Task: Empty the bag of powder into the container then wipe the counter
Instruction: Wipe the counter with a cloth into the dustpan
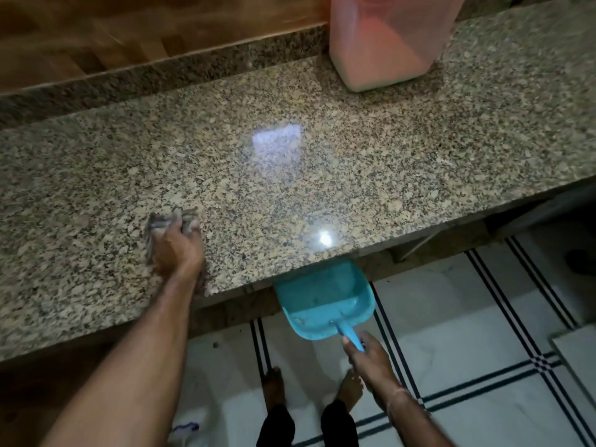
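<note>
My left hand presses a crumpled grey cloth flat on the speckled granite counter, near its front edge at the left. My right hand grips the handle of a blue dustpan, held just under the counter's front edge with its mouth tucked beneath the lip. A translucent pink container holding pale powder stands at the back of the counter, right of centre. No powder bag shows on the counter.
A raised granite ledge and a wooden wall run behind the counter. Below lies a white tiled floor with dark stripes; my bare feet stand on it. A white and blue object lies on the floor at the bottom.
</note>
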Available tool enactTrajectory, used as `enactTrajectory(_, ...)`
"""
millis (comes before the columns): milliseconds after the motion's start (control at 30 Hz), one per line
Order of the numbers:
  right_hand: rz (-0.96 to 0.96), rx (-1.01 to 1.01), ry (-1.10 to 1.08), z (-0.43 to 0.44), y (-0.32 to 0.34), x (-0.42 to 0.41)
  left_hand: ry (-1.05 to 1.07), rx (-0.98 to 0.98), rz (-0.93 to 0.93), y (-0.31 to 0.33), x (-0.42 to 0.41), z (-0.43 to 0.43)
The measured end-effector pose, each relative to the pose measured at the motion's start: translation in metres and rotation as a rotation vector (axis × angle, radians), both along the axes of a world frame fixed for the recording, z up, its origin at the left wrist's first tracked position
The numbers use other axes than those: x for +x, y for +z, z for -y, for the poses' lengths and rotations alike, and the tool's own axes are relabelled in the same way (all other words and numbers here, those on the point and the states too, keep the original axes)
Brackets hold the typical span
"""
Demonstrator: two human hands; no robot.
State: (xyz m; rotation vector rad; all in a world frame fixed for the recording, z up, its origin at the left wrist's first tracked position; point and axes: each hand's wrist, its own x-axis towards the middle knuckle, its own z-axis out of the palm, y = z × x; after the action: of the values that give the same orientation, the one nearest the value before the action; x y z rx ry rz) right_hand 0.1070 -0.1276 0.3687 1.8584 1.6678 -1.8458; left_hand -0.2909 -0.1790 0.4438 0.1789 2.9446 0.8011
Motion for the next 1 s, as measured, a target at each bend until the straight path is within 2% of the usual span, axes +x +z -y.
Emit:
enactTrajectory(167, -0.042, 0.037, 0.082, -0.02, 0.001, 0.0, -0.362, 0.0, -0.119, -0.005, 0.111, -0.064)
enactTrajectory(267, -0.05, 0.047, 0.134, -0.027, 0.005, 0.004, -0.542, 0.084, -0.064, -0.002, 0.16, -0.08)
enactTrajectory(367, -0.057, 0.043, 0.152, -0.033, 0.004, 0.019, -0.358, 0.214, -0.024, 0.011, 0.139, -0.071)
enactTrajectory(500, -0.078, 0.05, 0.127, -0.036, -0.004, 0.033, -0.153, 0.057, -0.047, 0.02, 0.076, -0.028)
enactTrajectory(700, -0.084, -0.032, 0.134, -0.029, -0.016, 0.033, -0.283, -0.002, -0.069, 0.008, 0.105, -0.049)
enactTrajectory(933, -0.06, -0.027, 0.166, -0.039, -0.008, 0.034, -0.343, 0.018, -0.042, 0.009, 0.111, -0.07)
enactTrajectory(1000, -0.066, -0.025, 0.154, -0.043, -0.002, 0.033, -0.303, 0.048, -0.023, 0.01, 0.099, -0.067)
